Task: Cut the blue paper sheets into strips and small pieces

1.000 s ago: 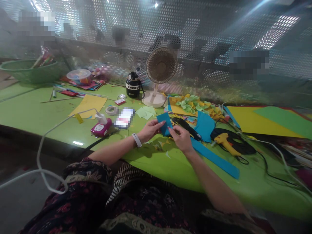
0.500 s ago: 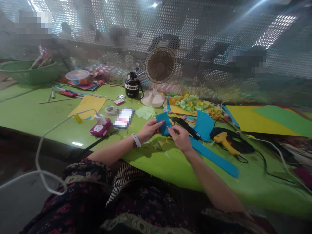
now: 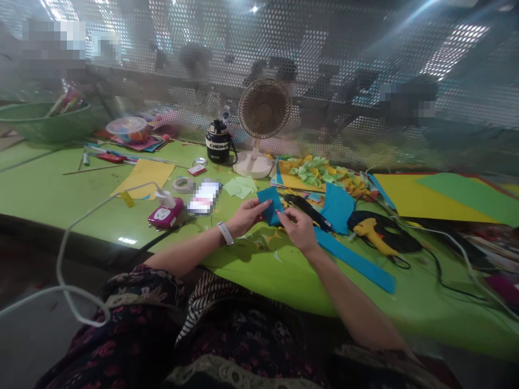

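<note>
A small piece of blue paper (image 3: 269, 201), creased and partly folded, is held up between my two hands over the green table (image 3: 243, 275). My left hand (image 3: 248, 216) pinches its left side, thumb lying on the front. At its lower right edge, the fingertips of my right hand (image 3: 299, 226) grip the paper. Just beyond my right hand lies a black-handled tool (image 3: 306, 208). A long blue paper strip (image 3: 359, 260) runs out from beneath my right wrist, and a larger blue sheet (image 3: 339, 208) rests behind it.
A yellow glue gun (image 3: 375, 237) with a cord lies at right, near yellow and green sheets (image 3: 430, 200). Behind stand a fan (image 3: 264, 111), a black bottle (image 3: 218, 143) and a heap of paper scraps (image 3: 318, 172). A phone (image 3: 205, 195) and purple power adapter (image 3: 164, 213) sit left.
The whole view has shifted very slightly. Both hands keep the same pinch on the blue paper, with hardly any visible movement.
</note>
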A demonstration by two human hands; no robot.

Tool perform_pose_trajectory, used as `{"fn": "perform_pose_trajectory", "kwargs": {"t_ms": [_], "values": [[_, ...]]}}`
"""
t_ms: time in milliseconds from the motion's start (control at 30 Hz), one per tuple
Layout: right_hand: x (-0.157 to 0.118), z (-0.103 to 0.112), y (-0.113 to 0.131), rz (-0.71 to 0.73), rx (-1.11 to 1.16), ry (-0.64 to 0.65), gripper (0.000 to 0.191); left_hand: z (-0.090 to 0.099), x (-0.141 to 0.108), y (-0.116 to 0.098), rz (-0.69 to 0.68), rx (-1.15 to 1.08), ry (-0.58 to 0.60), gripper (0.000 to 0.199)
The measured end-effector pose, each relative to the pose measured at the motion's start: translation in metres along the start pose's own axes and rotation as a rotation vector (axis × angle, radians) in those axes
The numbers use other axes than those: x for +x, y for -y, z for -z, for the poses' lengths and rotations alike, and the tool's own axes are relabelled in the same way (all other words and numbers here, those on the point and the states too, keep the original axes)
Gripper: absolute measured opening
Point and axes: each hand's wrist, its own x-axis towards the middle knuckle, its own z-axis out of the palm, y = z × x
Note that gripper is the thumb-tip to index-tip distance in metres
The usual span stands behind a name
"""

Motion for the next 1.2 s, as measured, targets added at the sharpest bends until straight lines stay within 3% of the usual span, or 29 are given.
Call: {"fn": "perform_pose_trajectory", "kwargs": {"t_ms": [967, 1200], "values": [[-0.0004, -0.0002, -0.001, 0.012, 0.021, 0.007, 0.04, 0.0044, 0.0014, 0.003, -0.007, 0.012, 0.005, 0.046], [0.0001, 0.001, 0.002, -0.126, 0.147, -0.088, 0.047, 0.0041, 0.0027, -0.001, -0.067, 0.066, -0.023, 0.04]]}}
